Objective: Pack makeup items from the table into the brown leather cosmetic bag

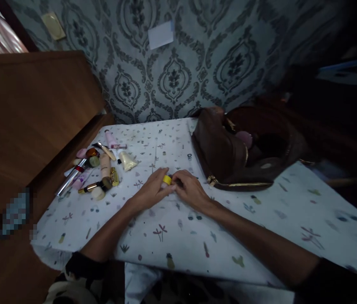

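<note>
Near the middle of the table, my left hand (150,191) is closed around a small container with a yellow cap (167,180). Most of its body is hidden by my fingers. My right hand (191,188) meets it from the other side, with its fingers curled and pinched against the container's right side. To the left lies a loose group of cosmetics: a cream tube (127,161), a foundation bottle (105,166), a makeup brush (94,185), a small gold bottle (114,177) and a silver tube with a red band (71,177).
An unzipped brown leather bag (213,147) stands at the back right, with a round pink item (244,138) inside. A patterned white cloth (197,249) covers the table. A wooden panel (33,97) borders the left side, and a papered wall (172,80) rises behind.
</note>
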`<control>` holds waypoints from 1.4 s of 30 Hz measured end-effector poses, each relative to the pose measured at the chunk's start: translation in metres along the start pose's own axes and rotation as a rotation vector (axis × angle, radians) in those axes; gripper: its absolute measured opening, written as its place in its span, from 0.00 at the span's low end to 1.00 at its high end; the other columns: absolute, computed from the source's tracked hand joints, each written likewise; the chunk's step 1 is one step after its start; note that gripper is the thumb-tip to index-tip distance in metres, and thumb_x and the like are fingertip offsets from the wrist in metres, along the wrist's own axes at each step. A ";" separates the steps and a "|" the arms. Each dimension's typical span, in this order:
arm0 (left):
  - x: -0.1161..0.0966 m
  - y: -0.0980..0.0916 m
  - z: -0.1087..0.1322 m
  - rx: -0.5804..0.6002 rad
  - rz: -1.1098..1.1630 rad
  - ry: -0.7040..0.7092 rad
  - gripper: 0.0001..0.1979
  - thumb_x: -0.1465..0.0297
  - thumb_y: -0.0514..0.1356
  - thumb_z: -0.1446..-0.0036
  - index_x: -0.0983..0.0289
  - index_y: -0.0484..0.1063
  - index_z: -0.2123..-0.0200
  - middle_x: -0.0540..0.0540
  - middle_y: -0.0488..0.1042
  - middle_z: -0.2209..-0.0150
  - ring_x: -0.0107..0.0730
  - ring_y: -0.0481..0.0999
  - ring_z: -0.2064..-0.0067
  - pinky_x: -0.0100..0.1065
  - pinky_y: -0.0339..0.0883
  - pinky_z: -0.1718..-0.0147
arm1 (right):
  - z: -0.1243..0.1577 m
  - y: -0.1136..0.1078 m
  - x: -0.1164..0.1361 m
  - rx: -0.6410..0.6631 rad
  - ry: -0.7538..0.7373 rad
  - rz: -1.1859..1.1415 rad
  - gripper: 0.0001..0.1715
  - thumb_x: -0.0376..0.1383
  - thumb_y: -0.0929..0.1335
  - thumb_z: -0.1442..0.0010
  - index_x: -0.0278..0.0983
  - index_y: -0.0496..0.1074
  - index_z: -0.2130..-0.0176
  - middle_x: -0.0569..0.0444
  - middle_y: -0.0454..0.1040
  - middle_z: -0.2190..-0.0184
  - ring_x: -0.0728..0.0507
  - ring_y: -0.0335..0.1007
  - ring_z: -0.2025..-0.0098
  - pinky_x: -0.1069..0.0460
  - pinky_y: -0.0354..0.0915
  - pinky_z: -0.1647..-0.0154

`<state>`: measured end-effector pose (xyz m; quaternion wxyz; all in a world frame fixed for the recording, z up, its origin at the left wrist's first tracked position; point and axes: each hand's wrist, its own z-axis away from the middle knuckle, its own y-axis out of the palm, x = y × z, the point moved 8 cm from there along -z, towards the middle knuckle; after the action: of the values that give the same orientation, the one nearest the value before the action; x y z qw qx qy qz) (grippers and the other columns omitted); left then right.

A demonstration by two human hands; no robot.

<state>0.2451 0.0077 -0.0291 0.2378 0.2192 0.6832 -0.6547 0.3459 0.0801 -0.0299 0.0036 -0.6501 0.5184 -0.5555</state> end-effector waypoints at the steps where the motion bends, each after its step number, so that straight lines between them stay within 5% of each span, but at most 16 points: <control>1: -0.007 0.003 0.000 0.010 0.012 0.045 0.34 0.55 0.53 0.34 0.65 0.51 0.32 0.65 0.56 0.31 0.45 0.54 0.29 0.46 0.51 0.31 | 0.000 -0.002 -0.004 -0.015 0.023 -0.005 0.02 0.31 0.64 0.43 0.38 0.66 0.68 0.50 0.72 0.68 0.41 0.66 0.61 0.46 0.63 0.57; 9: -0.017 0.014 0.004 -0.141 -0.010 0.208 0.35 0.68 0.59 0.37 0.58 0.48 0.31 0.61 0.65 0.40 0.44 0.66 0.38 0.48 0.62 0.37 | 0.002 -0.005 -0.004 -0.006 0.047 -0.025 0.07 0.32 0.63 0.37 0.37 0.67 0.68 0.52 0.72 0.67 0.43 0.66 0.62 0.49 0.62 0.57; 18: -0.017 0.019 0.008 -0.336 -0.284 0.267 0.39 0.68 0.60 0.38 0.55 0.43 0.29 0.58 0.70 0.53 0.47 0.73 0.52 0.50 0.72 0.52 | 0.011 -0.002 0.013 0.070 0.023 -0.068 0.03 0.35 0.67 0.38 0.37 0.68 0.62 0.55 0.72 0.66 0.46 0.67 0.63 0.52 0.63 0.60; 22: -0.022 0.018 0.009 -0.285 -0.255 0.325 0.45 0.65 0.62 0.39 0.53 0.36 0.28 0.60 0.71 0.48 0.48 0.74 0.49 0.50 0.74 0.51 | 0.010 -0.003 0.012 0.098 0.037 -0.207 0.08 0.31 0.69 0.43 0.36 0.69 0.61 0.54 0.73 0.65 0.45 0.68 0.61 0.51 0.64 0.58; 28: -0.013 0.007 0.017 -0.012 -0.146 0.359 0.43 0.63 0.57 0.35 0.49 0.31 0.28 0.60 0.63 0.34 0.47 0.71 0.38 0.48 0.72 0.44 | 0.012 -0.006 0.008 0.143 0.066 -0.441 0.11 0.35 0.73 0.45 0.36 0.72 0.60 0.55 0.76 0.62 0.46 0.72 0.58 0.52 0.65 0.55; 33: 0.005 0.001 0.023 0.132 -0.040 0.275 0.35 0.62 0.52 0.32 0.42 0.38 0.29 0.54 0.59 0.31 0.45 0.66 0.34 0.50 0.68 0.40 | 0.019 -0.004 0.005 0.202 0.059 -0.357 0.19 0.37 0.75 0.45 0.37 0.74 0.53 0.54 0.77 0.58 0.45 0.72 0.55 0.51 0.66 0.52; 37: 0.016 0.000 0.015 0.084 0.007 0.142 0.35 0.60 0.59 0.37 0.49 0.49 0.31 0.58 0.70 0.39 0.46 0.75 0.44 0.46 0.72 0.46 | 0.024 0.002 0.002 0.294 0.029 -0.189 0.30 0.44 0.76 0.45 0.39 0.72 0.45 0.50 0.76 0.54 0.42 0.71 0.51 0.49 0.65 0.48; 42: 0.005 -0.001 0.007 0.059 -0.005 0.175 0.22 0.57 0.62 0.41 0.54 0.66 0.44 0.56 0.77 0.50 0.41 0.78 0.53 0.37 0.73 0.54 | 0.029 0.006 0.000 0.325 -0.004 -0.130 0.37 0.44 0.77 0.46 0.39 0.70 0.41 0.47 0.74 0.49 0.40 0.69 0.47 0.46 0.65 0.45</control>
<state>0.2411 0.0010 -0.0318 0.1690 0.2806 0.6825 -0.6534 0.3629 0.0605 -0.0442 0.0737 -0.6741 0.3787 -0.6299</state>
